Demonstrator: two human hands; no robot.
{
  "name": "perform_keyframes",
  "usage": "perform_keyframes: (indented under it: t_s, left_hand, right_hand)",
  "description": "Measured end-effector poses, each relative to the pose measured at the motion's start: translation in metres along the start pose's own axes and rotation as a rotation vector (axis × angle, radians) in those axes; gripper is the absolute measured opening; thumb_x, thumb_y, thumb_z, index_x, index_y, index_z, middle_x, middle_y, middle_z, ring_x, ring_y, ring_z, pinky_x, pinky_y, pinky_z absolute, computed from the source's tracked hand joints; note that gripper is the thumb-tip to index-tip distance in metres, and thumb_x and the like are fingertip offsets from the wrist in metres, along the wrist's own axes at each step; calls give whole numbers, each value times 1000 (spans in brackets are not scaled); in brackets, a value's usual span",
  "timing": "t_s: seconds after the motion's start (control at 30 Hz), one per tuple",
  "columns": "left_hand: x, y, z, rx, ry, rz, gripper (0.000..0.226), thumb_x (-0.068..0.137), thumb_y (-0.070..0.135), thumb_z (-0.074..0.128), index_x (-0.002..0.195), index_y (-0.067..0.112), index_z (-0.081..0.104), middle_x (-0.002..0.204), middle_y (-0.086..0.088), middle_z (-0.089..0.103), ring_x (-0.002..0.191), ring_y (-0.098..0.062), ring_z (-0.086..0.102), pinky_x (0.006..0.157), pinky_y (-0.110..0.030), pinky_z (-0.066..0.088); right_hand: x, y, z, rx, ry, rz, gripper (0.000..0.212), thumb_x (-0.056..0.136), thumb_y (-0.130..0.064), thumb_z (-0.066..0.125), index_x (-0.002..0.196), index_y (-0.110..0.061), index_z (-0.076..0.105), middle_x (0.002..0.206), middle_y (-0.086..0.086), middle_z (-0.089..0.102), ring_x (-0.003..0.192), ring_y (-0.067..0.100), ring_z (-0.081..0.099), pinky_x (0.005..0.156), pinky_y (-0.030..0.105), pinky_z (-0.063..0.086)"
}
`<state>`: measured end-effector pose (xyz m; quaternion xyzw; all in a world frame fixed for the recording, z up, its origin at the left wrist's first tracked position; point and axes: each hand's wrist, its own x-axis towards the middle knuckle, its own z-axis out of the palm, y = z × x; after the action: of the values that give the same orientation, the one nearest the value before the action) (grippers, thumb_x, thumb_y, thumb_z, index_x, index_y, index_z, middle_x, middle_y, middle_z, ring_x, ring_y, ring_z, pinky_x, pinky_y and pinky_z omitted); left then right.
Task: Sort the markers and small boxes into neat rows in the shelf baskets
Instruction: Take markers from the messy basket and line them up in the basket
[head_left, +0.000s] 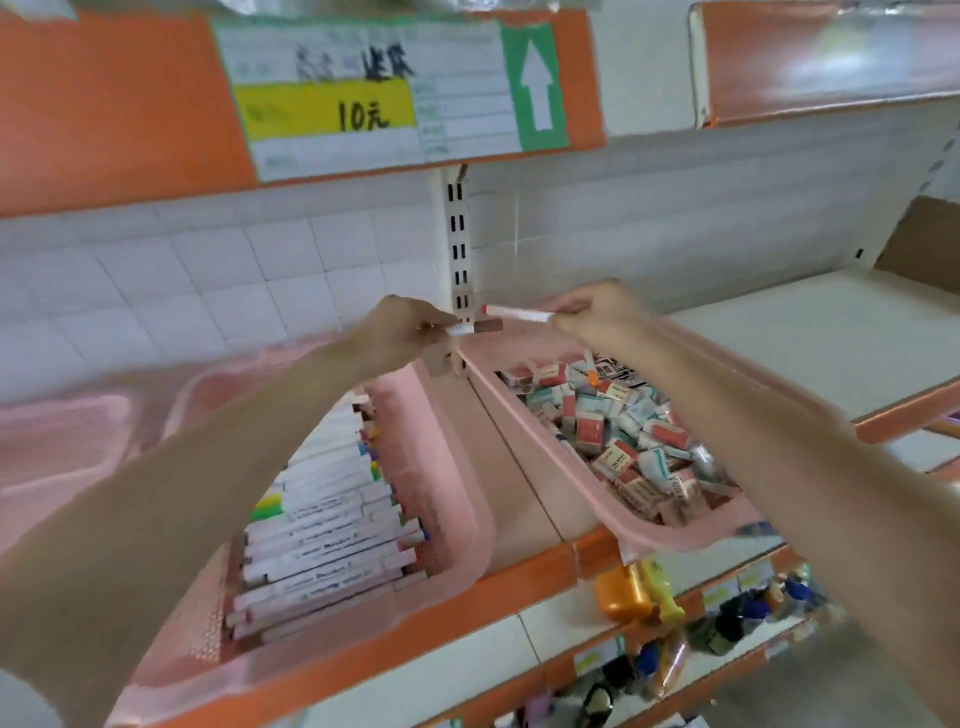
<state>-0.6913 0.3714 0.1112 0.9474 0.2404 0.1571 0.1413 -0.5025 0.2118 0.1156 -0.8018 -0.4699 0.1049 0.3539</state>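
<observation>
Left hand (400, 332): pinches brown-capped marker (480, 327), above the gap between two baskets; right hand (597, 317): pinches red-tipped white marker (514, 313), just beside the first; left pink basket (467, 499): markers (322, 519) in a neat row; right pink basket (545, 441): small boxes (613, 431) jumbled; both on orange-edged shelf (545, 566).

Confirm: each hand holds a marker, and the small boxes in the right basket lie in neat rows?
No: the head view shows the small boxes jumbled in the right basket, not in neat rows. The rest is right.
</observation>
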Motion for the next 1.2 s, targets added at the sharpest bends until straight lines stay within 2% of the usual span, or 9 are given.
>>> perform_keyframes:
  t_s: [0.07,0.2,0.33,0.47,0.63,0.8,0.93,1.07,1.2]
  left_hand:
    - [-25,-16,-13,15,-4,-75,28,93,9,56,120,9,64,124,-9,63,117,-24,57,102,-28,37]
    - [-86,-43,-37,-15,32,-257,28,91,13,60,118,15,66,122,-2,64,112,-17,58,90,-12,34]
    - [-143,-68,-51,-104,69,-444,28,84,20,70,112,23,68,108,12,66,91,-4,60,81,-5,43]
    - [-179,-75,-58,-370,219,-521,39,78,10,74,115,19,66,105,6,69,95,-10,65,94,-31,51]
    - [-193,-76,-56,-417,261,-537,36,83,4,68,117,12,61,92,11,63,77,7,58,63,-3,46]
    - [-190,-80,-45,-447,329,-575,32,85,8,67,104,33,62,102,12,68,92,-7,66,79,-16,53]
    - [-175,-77,-33,-483,395,-609,33,88,6,60,119,19,57,110,2,65,85,-5,63,65,-9,49]
    - [-160,-71,-21,-527,445,-614,30,87,11,63,111,27,57,108,4,66,96,-11,64,92,-33,52]
    - [-157,-64,-18,-622,510,-569,29,89,12,63,115,18,53,109,0,65,92,-9,63,87,-21,50]
  right_hand:
    - [7,-23,21,-13,22,-54,25,88,-20,64,113,-15,68,115,0,67,93,7,60,78,11,38]
    - [13,-67,65,104,54,-175,20,86,-20,67,104,-14,72,109,-1,70,97,8,62,80,10,37]
    - [12,-105,109,236,-72,-258,16,84,-22,68,98,-17,73,104,-4,71,97,4,59,83,13,39]
    - [10,-129,143,243,-188,-300,17,82,-26,70,98,-24,71,103,-8,68,91,8,56,90,27,46]
    - [6,-140,164,325,-249,-333,20,80,-24,73,98,-28,66,84,-15,63,74,8,59,73,30,52]
    - [8,-126,170,500,-342,-258,18,81,-20,73,93,-29,62,88,-7,67,74,14,64,74,33,55]
    - [12,-118,171,762,-416,-118,15,84,-6,68,94,-16,62,94,3,67,92,23,64,79,35,55]
    - [9,-119,170,906,-544,-62,23,87,0,61,109,-7,62,101,9,67,91,24,67,79,30,56]
    - [3,-121,176,815,-646,-59,30,89,-2,59,119,-6,60,96,4,68,86,16,66,74,28,57]
